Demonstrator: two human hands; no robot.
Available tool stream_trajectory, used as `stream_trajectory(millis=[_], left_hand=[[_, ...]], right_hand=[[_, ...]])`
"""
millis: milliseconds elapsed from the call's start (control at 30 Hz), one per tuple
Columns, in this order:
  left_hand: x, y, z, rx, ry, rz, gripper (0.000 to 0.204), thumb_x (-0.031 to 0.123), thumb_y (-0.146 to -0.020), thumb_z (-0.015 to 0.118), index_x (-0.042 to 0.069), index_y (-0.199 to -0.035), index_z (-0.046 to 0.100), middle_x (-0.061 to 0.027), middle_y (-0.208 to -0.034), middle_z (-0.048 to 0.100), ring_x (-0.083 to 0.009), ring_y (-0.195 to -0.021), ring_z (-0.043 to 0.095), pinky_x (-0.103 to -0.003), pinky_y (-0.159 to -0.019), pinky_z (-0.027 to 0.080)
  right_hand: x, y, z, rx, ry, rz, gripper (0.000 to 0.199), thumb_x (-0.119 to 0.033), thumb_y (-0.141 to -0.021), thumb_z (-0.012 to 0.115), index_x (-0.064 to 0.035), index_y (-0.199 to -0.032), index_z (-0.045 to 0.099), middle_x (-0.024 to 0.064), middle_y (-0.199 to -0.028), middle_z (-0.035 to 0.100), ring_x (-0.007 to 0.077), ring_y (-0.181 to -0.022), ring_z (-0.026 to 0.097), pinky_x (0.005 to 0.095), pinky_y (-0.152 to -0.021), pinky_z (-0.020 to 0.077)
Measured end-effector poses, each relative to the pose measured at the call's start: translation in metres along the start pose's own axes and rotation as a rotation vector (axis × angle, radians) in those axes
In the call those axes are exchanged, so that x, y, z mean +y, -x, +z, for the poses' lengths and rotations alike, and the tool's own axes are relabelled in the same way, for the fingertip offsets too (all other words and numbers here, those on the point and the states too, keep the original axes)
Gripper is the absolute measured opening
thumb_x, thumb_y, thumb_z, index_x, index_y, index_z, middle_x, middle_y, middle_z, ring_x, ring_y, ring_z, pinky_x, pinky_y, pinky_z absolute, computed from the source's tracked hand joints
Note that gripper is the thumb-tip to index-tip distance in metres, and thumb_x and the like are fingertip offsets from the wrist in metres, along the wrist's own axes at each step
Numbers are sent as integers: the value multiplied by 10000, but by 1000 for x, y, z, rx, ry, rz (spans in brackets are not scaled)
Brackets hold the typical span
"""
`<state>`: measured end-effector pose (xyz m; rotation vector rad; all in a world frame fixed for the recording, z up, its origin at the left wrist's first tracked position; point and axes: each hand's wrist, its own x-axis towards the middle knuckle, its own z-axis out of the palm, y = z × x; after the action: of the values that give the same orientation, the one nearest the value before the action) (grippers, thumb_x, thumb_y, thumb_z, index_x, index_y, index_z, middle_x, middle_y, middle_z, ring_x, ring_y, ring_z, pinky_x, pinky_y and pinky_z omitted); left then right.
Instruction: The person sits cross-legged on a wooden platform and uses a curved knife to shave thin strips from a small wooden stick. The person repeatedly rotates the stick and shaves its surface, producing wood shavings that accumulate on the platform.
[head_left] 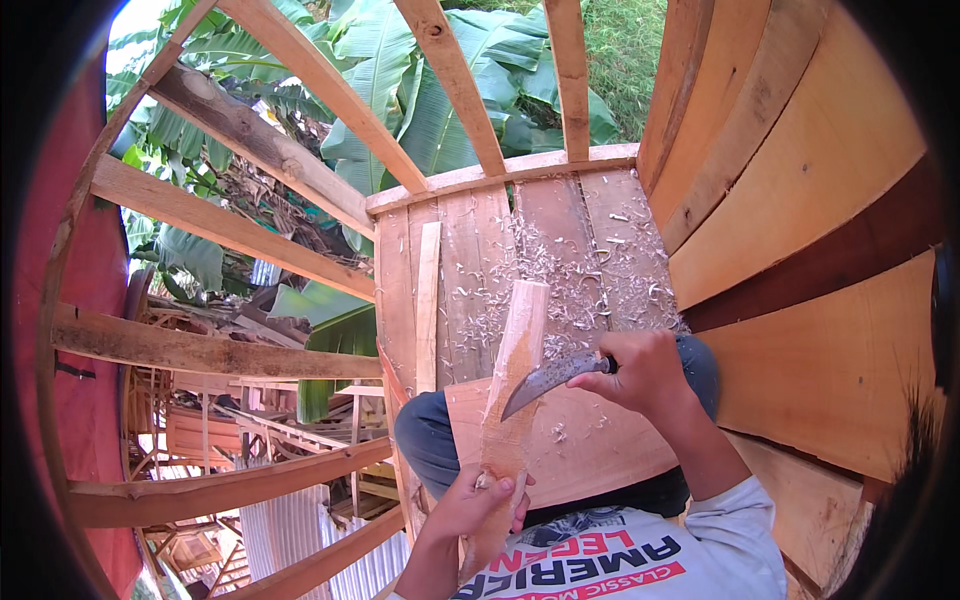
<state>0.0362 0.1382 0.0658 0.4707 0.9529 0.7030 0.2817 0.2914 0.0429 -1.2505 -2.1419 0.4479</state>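
My left hand (482, 503) is wrapped round the lower part of a long, partly shaped piece of wood (513, 350). The wood slants up and away from me, its pale far end freshly cut. In my right hand (645, 368) is a knife (548, 383) with a wide, slightly curved blade and a dark handle. The blade lies across the middle of the wood, its tip toward the left. Beneath both, a flat board (585, 440) rests over my lap. Its left part is hidden behind the wood.
Curled wood shavings (560, 260) lie over the plank floor (460, 230). A narrow wooden strip (428, 305) lies at the left. Wooden railing slats (215, 235) edge the far and left sides, with banana leaves (380, 100) beyond. A plank wall (800, 360) stands close on my right.
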Motion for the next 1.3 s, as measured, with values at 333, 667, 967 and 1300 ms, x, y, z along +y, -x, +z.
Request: stream_trajectory(millis=[333, 667, 967, 1300], left_hand=[[-7, 2, 1, -101, -1, -6, 405, 322, -921, 603, -37, -1092, 529, -99, -736, 581, -184, -632, 592, -305, -575, 494], [-9, 8, -5, -90, 104, 26, 401, 308, -914, 616, -33, -1102, 519, -113, -745, 583, -198, -635, 596, -317, -579, 500], [-29, 34, -51, 66, 159, 47, 364, 262, -932, 582, -25, -1135, 487, -153, -737, 577, -245, -629, 605, -359, -553, 526], [-18, 2, -32, -174, 177, 30, 422, 338, -893, 636, -16, -1085, 511, -159, -679, 578, -254, -566, 594, -364, -500, 495]], right_hand=[[20, -26, -12, 200, 148, -50, 707, -769, -652, 611, -87, -509, 488, 92, -459, 482, 286, -431, 541, 373, -411, 399], [14, -47, 3, 283, 159, 122, 733, -757, -713, 580, -47, -536, 526, 120, -480, 506, 313, -447, 536, 410, -435, 395], [39, -48, -33, 185, -75, 383, 647, -600, -848, 565, 20, -673, 616, 159, -510, 517, 342, -494, 550, 416, -493, 409], [-20, 5, 12, -36, -67, -27, 626, -673, -687, 675, -73, -558, 553, 99, -481, 511, 286, -450, 564, 373, -437, 425]])
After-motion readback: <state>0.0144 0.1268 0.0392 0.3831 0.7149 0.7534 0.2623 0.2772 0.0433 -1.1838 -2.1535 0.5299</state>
